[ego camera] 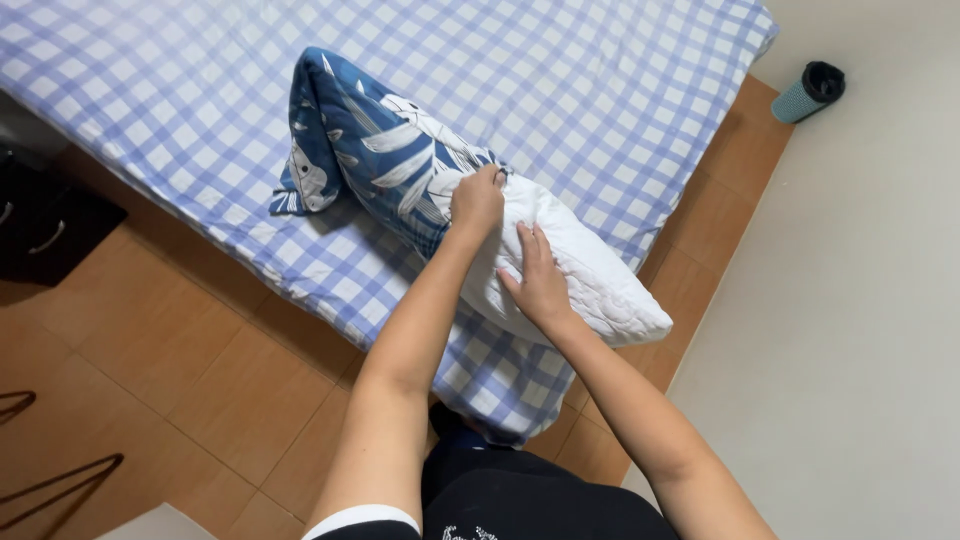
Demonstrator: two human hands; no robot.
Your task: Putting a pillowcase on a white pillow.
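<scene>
Near the mattress point(620, 90) front edge, left hand point(477, 200) pinched the blue pillowcase point(380, 150) opening; right hand point(540, 280) pressed flat, fingers spread, on the white pillow point(600, 275).

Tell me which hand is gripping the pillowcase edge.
The left hand, fist closed on the blue pillowcase opening. The right hand lies flat on the white pillow.

A white pillow point(590, 275) of quilted, matt cloth was seen, partly covered by a smooth blue leaf-printed cloth pillowcase point(385, 150). Beneath was laid a soft checked cotton-like bedsheet point(600, 90). The floor point(200, 370) was tiled, brown, faintly glossy.
</scene>
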